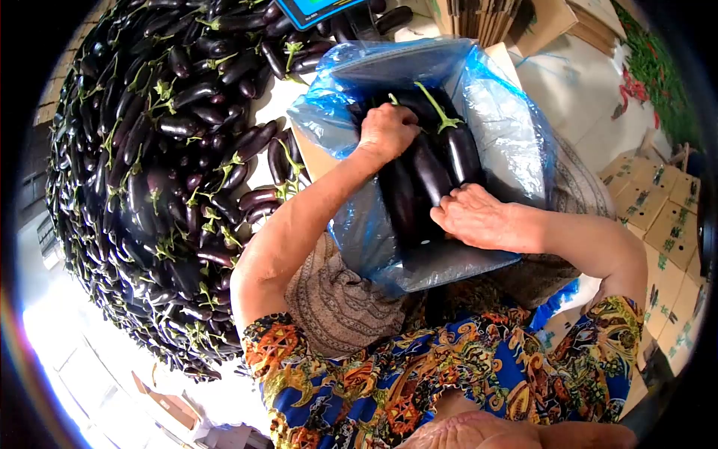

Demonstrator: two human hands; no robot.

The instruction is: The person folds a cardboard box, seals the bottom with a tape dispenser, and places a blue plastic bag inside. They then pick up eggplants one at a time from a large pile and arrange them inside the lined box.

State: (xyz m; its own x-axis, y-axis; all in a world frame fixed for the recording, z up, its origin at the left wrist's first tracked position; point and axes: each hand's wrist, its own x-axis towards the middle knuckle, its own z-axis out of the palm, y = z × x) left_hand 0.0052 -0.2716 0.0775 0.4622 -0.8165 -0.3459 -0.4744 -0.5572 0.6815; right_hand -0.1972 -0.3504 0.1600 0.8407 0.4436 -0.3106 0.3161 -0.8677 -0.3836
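A box lined with a blue plastic bag [512, 142] stands in front of me with several dark purple eggplants inside. My left hand [389, 131] is closed over the stem end of a long eggplant [430, 170] in the middle of the box. At that eggplant's lower end, my right hand [479, 217] has its fingers curled against it. Another eggplant [460, 153] with a green stem lies to its right, and one more [396, 191] lies to its left. My fingers hide parts of the eggplants under them.
A large heap of eggplants [161, 194] fills the left side. A blue-framed screen [310, 9] stands at the top. Folded cardboard [482, 19] is behind the box. Red and green peppers [651, 75] lie at far right, above stacked printed cartons [658, 217].
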